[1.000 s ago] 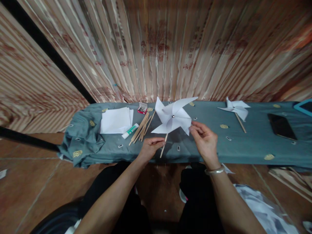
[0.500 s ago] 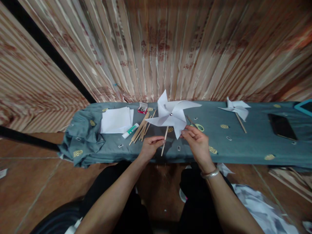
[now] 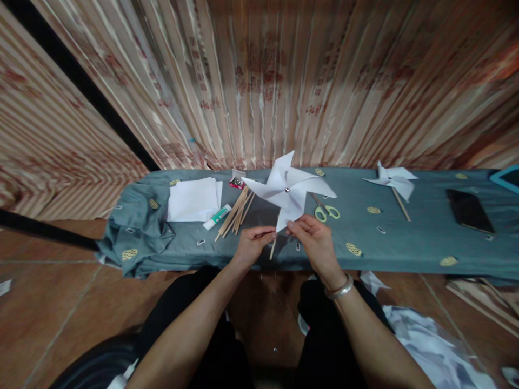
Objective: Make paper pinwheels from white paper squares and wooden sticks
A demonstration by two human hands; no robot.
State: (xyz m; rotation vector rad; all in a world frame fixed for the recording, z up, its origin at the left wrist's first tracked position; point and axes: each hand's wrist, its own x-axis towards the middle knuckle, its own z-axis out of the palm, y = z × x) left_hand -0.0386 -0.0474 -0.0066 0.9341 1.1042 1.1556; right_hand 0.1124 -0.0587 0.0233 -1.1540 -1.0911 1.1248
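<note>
While the left hand (image 3: 252,243) pinches the thin wooden stick (image 3: 273,247) of a white paper pinwheel (image 3: 288,190) between thumb and fingertips, the right hand (image 3: 314,241) pinches the tip of the pinwheel's lowest blade just beside it, so the two sets of fingers nearly meet. From the head view, the pinwheel stands just above both hands, its blades fanned out around a small metal pin at the centre, over a table draped in grey-blue cloth (image 3: 405,243). Beyond the left fingers lie a bundle of wooden sticks (image 3: 237,212), a glue tube (image 3: 217,217), a stack of white paper (image 3: 193,200) and a small red box (image 3: 237,181). Just past the right fingers sit yellow-handled scissors (image 3: 326,212); well off to their right are a second pinwheel (image 3: 393,181) and a dark phone (image 3: 466,209).
</note>
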